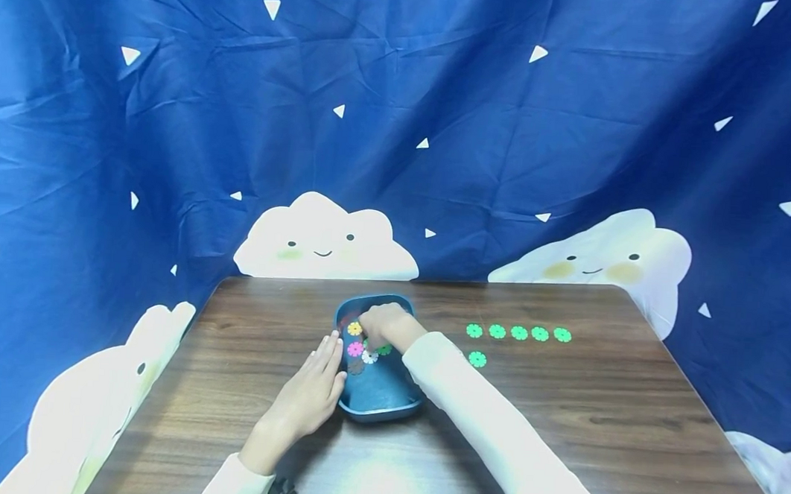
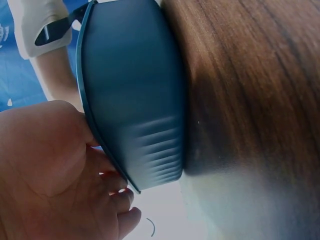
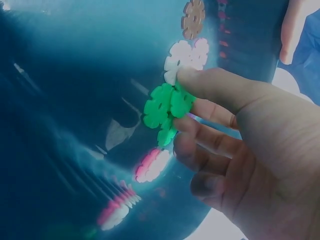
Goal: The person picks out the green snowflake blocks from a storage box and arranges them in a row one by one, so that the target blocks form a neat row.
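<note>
- Head view: blue cloud-print cloth behind a dark wood counter; blue tray at centre frame, holding coloured flower discs.
- Left hand flat against the tray's left rim, fingers straight.
- Right hand inside the tray's upper part, fingers curled over the discs.
- Row of green discs right of the tray, one more green disc below the row.
- Left wrist view: tray wall filling the middle, palm touching its rim at lower left, grip apart.
- Right wrist view: right hand's grip pinched on green flower discs at centre frame, white disc above, pink disc below.
</note>
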Motion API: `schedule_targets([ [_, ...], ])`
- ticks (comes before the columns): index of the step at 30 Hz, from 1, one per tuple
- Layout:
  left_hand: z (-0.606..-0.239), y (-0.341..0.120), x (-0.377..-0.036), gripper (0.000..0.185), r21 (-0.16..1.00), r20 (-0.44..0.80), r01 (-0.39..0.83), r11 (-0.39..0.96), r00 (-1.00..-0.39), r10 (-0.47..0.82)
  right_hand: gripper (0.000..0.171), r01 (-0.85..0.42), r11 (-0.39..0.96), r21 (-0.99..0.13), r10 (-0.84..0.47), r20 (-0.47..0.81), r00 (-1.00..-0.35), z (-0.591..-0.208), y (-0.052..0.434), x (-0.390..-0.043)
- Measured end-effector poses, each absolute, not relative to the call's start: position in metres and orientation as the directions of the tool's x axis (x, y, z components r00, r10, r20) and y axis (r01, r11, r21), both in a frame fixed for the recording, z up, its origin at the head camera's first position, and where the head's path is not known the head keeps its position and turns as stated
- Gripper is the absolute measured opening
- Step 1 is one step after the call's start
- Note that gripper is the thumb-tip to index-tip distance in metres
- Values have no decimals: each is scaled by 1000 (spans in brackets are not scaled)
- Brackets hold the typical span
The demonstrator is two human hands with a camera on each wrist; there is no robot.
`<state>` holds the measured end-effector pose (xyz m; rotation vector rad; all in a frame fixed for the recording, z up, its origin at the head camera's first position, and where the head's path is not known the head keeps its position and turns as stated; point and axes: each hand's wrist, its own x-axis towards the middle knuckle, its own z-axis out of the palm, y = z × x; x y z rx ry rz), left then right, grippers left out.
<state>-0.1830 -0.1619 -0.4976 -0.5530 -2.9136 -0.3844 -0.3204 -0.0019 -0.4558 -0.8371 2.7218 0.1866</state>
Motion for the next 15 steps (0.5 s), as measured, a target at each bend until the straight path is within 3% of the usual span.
schedule_targets([
  [15,-498,-162,-183,57,220,199,376,900,-921,336,28,-595,802,-59,-587,-263,-765,-453,8,-327],
])
